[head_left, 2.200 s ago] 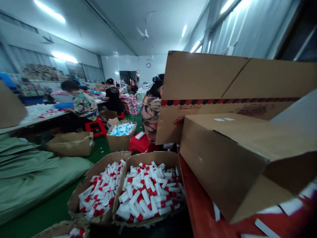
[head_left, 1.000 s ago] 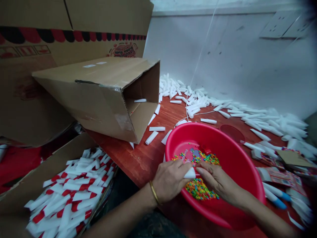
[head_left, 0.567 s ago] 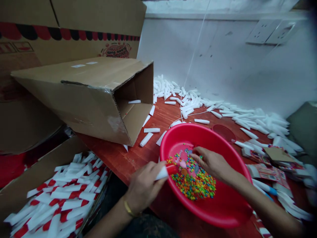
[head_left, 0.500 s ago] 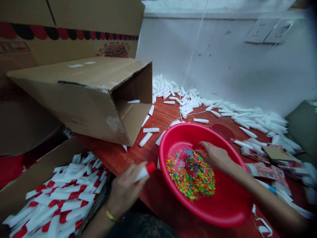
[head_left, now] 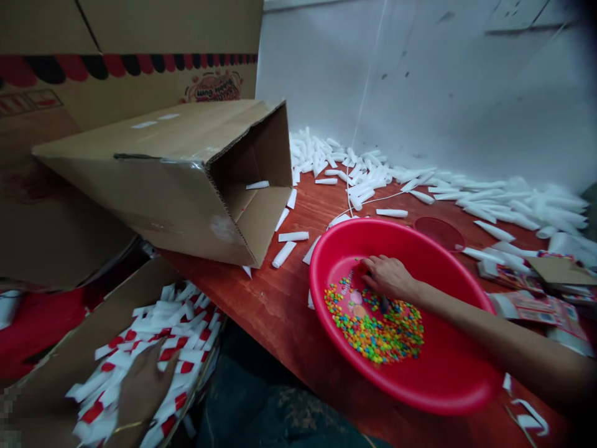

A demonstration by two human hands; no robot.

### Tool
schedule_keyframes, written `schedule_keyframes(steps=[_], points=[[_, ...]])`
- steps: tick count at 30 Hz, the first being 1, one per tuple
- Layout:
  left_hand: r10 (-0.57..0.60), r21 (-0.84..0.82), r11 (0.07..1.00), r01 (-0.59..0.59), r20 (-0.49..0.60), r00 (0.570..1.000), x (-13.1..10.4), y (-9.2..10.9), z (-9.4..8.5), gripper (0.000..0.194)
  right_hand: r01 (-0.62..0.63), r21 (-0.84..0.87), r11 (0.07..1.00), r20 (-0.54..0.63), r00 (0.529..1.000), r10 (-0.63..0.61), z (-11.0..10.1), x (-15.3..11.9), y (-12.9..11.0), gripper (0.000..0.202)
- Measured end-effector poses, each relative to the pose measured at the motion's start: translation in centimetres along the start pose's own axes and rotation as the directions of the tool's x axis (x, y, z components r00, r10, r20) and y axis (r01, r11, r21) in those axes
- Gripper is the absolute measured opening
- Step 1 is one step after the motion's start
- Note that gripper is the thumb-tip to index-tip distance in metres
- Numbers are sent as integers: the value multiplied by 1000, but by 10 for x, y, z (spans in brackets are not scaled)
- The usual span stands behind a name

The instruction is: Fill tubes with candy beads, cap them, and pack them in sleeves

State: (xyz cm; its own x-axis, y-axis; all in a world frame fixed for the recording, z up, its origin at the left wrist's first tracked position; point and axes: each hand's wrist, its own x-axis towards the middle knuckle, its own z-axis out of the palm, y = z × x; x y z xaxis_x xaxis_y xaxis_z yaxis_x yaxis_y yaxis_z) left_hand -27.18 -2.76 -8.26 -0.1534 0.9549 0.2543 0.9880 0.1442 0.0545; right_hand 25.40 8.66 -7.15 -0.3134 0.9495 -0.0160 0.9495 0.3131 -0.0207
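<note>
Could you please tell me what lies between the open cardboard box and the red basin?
In the head view, a few white tubes lie on the tabletop between the box and the basin.

Pale marked wall [head_left: 429, 93], socket plates [head_left: 510, 14], red wooden tabletop [head_left: 270, 305]

Left hand [head_left: 144, 376] moved from beside the basin [head_left: 452, 367] down into the carton [head_left: 124, 306] of red-ended tubes [head_left: 171, 314]. Right hand [head_left: 390, 277] off the shared tube since 1.0 s ago, now lower in basin.

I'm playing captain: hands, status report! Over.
Left hand among white tubes. Right hand in red basin beside coloured pellets, grip unclear. Open box left of basin.
</note>
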Motion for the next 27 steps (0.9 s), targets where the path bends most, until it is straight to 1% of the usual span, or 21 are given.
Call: schedule_keyframes(steps=[2,3,5,6,7,9,11,12,14,16,19,21,22,24,25,27], points=[[181,-103,977,-185,-45,983,14,51,-9,38,57,20,998,-30,998,-57,0,2,-8,25],[277,-151,947,-285,-73,958,22,80,-14,34,83,34,996,-44,996,-81,0,4,-12,25],[444,-202,864,-461,-125,887,41,135,-22,31,117,75,990,-66,991,-112,0,8,-21,22],[503,-207,827,-522,-141,853,52,159,-25,33,121,102,987,-72,991,-114,-1,10,-25,21],[549,-193,804,-562,-122,827,62,181,-27,36,118,136,984,-74,991,-109,-1,11,-28,21],[625,-130,774,-620,-4,781,84,216,-26,47,99,208,973,-64,994,-87,-3,11,-33,22],[626,-59,779,-624,127,769,103,238,-22,56,69,262,963,-50,997,-58,-8,6,-33,23],[606,-30,790,-612,190,773,111,246,-20,58,56,273,960,-46,998,-45,-11,1,-31,24],[563,6,807,-591,297,771,121,255,-14,56,35,277,960,-40,999,-25,-18,-11,-25,23],[548,14,807,-590,354,758,122,258,-10,48,65,234,970,-31,998,-59,-24,-27,-16,21],[546,-7,808,-589,384,744,112,258,-9,44,197,40,980,38,979,-199,-26,-48,-4,20],[542,-17,802,-597,439,717,103,258,-13,49,242,-90,966,108,967,-232,-23,-60,2,20],[542,-16,793,-608,472,695,99,259,-15,51,239,-113,964,128,966,-224,-20,-64,4,20],[548,-5,768,-640,521,654,95,261,-21,44,235,-82,969,133,966,-223,-14,-72,3,23],[550,4,758,-652,533,643,94,263,-24,38,249,-50,967,130,962,-240,-11,-76,1,25],[556,23,744,-668,532,639,95,266,-28,32,308,9,951,133,943,-306,-7,-82,-9,25]])
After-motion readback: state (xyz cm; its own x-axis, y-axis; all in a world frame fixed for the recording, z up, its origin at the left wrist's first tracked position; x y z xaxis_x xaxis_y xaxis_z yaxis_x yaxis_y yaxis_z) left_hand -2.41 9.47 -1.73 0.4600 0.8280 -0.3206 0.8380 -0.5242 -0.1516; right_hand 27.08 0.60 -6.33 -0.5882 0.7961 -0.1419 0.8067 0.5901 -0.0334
